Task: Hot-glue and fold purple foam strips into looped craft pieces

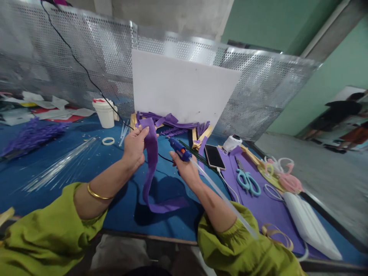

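Note:
Pinched in my left hand (134, 146) is the upper end of a long purple strip (151, 157), which looks like felt or crepe paper. The strip hangs down, and its lower end curls to the right over the blue table (120, 203). Around a blue glue gun (180, 149) the fingers of my right hand (185, 168) are closed. Its nozzle points up and left toward the strip, apart from it. A long clear glue stick (224, 197) sticks out of the gun's back, over my forearm.
Light-blue scissors (247, 181) and a phone (215, 156) lie right, near purple sheets (258, 207) and a white power bank-like block (312, 226). Left are clear sticks (61, 165), a tape ring (108, 141) and a white cup (104, 113). A white board (184, 84) stands behind.

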Demonstrator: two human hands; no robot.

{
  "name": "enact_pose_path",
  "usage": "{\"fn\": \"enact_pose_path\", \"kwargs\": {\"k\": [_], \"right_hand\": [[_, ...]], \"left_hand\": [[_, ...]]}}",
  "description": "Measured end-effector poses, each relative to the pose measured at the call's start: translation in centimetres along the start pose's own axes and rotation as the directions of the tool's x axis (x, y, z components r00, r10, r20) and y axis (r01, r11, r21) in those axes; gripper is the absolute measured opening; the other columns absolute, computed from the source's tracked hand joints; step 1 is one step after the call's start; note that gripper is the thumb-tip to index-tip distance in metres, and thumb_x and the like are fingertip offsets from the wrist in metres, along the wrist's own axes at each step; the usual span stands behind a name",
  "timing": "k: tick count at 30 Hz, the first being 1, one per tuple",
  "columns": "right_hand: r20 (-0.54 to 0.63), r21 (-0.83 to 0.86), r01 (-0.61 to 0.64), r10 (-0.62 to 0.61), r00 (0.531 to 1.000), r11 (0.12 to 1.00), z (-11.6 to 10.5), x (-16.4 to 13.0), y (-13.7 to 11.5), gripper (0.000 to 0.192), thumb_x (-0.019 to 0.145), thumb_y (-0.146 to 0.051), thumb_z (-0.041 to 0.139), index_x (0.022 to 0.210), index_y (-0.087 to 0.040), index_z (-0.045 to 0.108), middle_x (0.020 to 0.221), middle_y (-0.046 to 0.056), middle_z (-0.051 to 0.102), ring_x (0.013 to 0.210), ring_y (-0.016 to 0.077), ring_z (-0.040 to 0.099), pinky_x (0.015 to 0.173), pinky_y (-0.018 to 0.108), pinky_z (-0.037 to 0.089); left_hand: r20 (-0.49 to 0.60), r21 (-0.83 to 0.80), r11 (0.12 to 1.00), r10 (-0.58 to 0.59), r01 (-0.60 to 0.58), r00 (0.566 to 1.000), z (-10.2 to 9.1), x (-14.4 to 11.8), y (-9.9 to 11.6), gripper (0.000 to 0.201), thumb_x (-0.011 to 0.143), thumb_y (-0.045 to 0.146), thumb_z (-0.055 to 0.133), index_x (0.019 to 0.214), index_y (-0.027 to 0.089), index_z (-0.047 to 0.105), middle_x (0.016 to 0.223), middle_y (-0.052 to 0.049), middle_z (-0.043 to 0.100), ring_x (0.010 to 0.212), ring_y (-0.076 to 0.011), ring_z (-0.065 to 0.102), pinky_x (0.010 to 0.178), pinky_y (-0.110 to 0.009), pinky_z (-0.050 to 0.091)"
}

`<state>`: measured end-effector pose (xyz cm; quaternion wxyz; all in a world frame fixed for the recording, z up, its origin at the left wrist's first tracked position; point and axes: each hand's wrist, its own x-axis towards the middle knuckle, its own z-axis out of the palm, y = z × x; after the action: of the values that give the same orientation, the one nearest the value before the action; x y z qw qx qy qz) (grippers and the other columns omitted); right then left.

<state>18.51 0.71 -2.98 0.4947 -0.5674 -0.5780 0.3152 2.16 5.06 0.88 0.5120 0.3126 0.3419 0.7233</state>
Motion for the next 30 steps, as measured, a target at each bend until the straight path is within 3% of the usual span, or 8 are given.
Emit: {"fn": "enact_pose_path", "kwargs": {"k": [4,7,12,18,21,24,27,30], "right_hand": [[0.176,0.483,-0.258,0.196,0.965,0.836,-0.3,1.8,0.9,0.024,0.078,-0.041,0.071,0.080,-0.019,0.061,0.076,0.001,0.067,0.056,0.0108,0.057,0.048,0.022,0.044],[0.326,0.554,-0.463,0.332,0.885,0.692,-0.5,2.9,1.8,0.005,0.080,-0.021,0.063,0.081,-0.017,0.060,0.080,0.005,0.070,0.057,0.0100,0.060,0.051,0.021,0.050],[0.377,0.407,-0.536,0.398,0.836,0.740,-0.6,3.6,2.9,0.007,0.085,-0.013,0.057,0.082,-0.013,0.063,0.071,0.006,0.070,0.058,0.0118,0.066,0.055,0.022,0.057],[0.376,0.111,-0.538,0.466,0.801,0.836,-2.0,4.0,3.3,0.031,0.095,-0.038,0.058,0.075,-0.015,0.063,0.050,0.001,0.062,0.037,0.0104,0.057,0.035,0.018,0.045],[0.472,-0.097,-0.541,0.517,0.714,0.835,-2.8,3.6,2.4,0.045,0.087,-0.051,0.066,0.060,-0.016,0.058,0.042,0.004,0.058,0.030,0.0128,0.052,0.028,0.020,0.037],[0.718,-0.222,-0.355,0.399,0.571,0.908,-2.7,2.3,0.4,0.053,0.084,-0.062,0.065,0.060,-0.015,0.060,0.051,0.007,0.064,0.040,0.0159,0.060,0.035,0.023,0.044],[0.592,0.149,-0.162,0.044,0.805,0.975,-1.3,0.3,-1.4,0.042,0.082,-0.059,0.068,0.079,-0.017,0.063,0.073,0.002,0.069,0.067,0.0148,0.068,0.058,0.023,0.054],[0.464,0.358,-0.108,-0.077,0.882,0.927,0.8,-1.5,-2.2,0.044,0.070,-0.044,0.081,0.101,-0.020,0.061,0.078,-0.002,0.068,0.073,0.0153,0.067,0.070,0.028,0.055]], "left_hand": [[-0.032,0.050,0.994,-0.100,0.101,0.995,-0.2,-0.1,0.2,0.015,0.070,0.023,0.074,0.082,0.014,0.071,0.071,-0.001,0.070,0.059,-0.0115,0.061,0.052,-0.020,0.046],[0.002,0.068,0.989,-0.133,0.133,0.991,-0.4,-0.1,0.3,0.019,0.063,0.024,0.078,0.077,0.015,0.070,0.069,0.002,0.066,0.058,-0.0099,0.057,0.050,-0.019,0.043],[-0.011,0.040,0.983,-0.181,0.181,0.983,0.0,-0.3,1.0,0.013,0.062,0.020,0.077,0.071,0.016,0.068,0.062,0.003,0.063,0.052,-0.0084,0.053,0.046,-0.018,0.041],[-0.051,-0.080,0.963,-0.263,0.258,0.964,0.6,-0.8,1.6,0.010,0.068,0.017,0.074,0.073,0.015,0.066,0.060,0.002,0.064,0.050,-0.0102,0.057,0.048,-0.020,0.047],[-0.067,-0.122,0.971,-0.214,0.205,0.975,0.6,-0.9,1.2,0.009,0.070,0.016,0.073,0.075,0.014,0.066,0.063,0.002,0.065,0.053,-0.0094,0.057,0.050,-0.019,0.047],[-0.070,-0.137,0.978,-0.170,0.160,0.983,0.6,-1.0,0.9,0.011,0.069,0.017,0.075,0.077,0.014,0.068,0.067,0.002,0.067,0.055,-0.0085,0.057,0.051,-0.018,0.046],[-0.056,-0.120,0.982,-0.156,0.149,0.986,0.7,-1.3,0.6,0.014,0.067,0.021,0.077,0.074,0.015,0.066,0.064,0.003,0.064,0.052,-0.0081,0.054,0.048,-0.018,0.043],[-0.025,-0.105,0.985,-0.142,0.139,0.989,0.6,-1.4,0.2,0.017,0.065,0.025,0.078,0.074,0.016,0.066,0.063,0.004,0.062,0.052,-0.0089,0.053,0.048,-0.019,0.042]]}}
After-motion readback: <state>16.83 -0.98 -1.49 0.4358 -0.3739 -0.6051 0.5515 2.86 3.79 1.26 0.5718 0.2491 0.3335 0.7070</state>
